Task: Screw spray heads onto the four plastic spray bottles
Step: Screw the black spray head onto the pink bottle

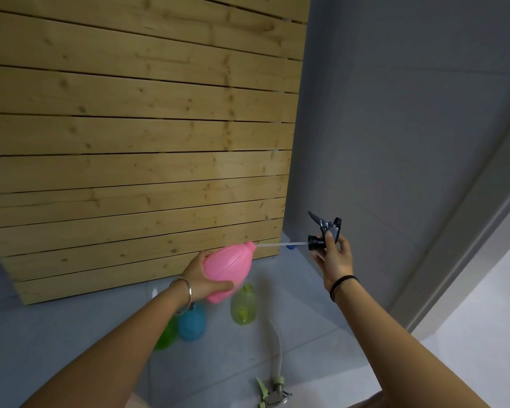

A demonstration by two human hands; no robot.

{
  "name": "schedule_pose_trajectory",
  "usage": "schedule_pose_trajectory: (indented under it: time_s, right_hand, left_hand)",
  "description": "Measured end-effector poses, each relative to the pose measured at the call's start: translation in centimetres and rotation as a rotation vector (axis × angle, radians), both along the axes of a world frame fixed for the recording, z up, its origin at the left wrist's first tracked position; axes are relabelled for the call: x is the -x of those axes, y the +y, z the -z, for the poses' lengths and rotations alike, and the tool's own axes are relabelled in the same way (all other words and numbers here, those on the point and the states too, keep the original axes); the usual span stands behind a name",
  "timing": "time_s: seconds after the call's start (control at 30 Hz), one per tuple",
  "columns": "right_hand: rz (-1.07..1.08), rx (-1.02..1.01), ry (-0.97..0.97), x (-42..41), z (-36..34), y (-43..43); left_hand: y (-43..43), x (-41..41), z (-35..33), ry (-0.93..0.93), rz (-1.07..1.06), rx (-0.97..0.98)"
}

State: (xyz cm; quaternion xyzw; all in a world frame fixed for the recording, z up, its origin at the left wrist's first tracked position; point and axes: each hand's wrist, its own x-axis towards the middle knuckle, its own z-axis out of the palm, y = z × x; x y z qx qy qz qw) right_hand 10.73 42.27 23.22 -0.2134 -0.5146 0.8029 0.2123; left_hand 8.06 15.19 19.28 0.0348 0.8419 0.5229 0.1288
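head view | pink bottle point(228, 270) gripped at base by left hand point(202, 278), fingers curled round, long axis tilted, neck pointing up-right toward right hand point(334, 254) | head point(326, 231) pinched at collar by right hand, tube point(280, 244) near level, tip at neck | both arms outstretched | blue bottle point(192, 322), green bottle point(164, 334), lime bottle point(243, 304) on floor below left hand

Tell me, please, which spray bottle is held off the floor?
The pink bottle, gripped in the left hand; the blue bottle, green bottle and yellow-green bottle rest on the floor.
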Motion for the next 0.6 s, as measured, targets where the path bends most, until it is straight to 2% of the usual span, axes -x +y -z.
schedule_pose_trajectory:
  time_s: [0.1, 0.27, 0.43, 0.6]
  right_hand:
    - [-0.082, -0.119, -0.025, -0.1, 0.2, -0.3]
    - [-0.339, -0.315, -0.049, -0.3, 0.5, -2.9]
    - [-0.387, -0.385, -0.052, -0.2, 0.2, -3.5]
    - [-0.567, -0.432, -0.061, -0.5, 0.1, -3.3]
  left_hand:
    - [0.1, -0.2, -0.1, 0.025, 0.05, 0.04]
    - [1.7, -0.4, -0.1, 0.096, 0.155, 0.085]
    - [2.1, -0.4, -0.6, 0.095, 0.164, 0.047]
    - [1.9, -0.5, -0.9, 0.061, 0.203, 0.075]
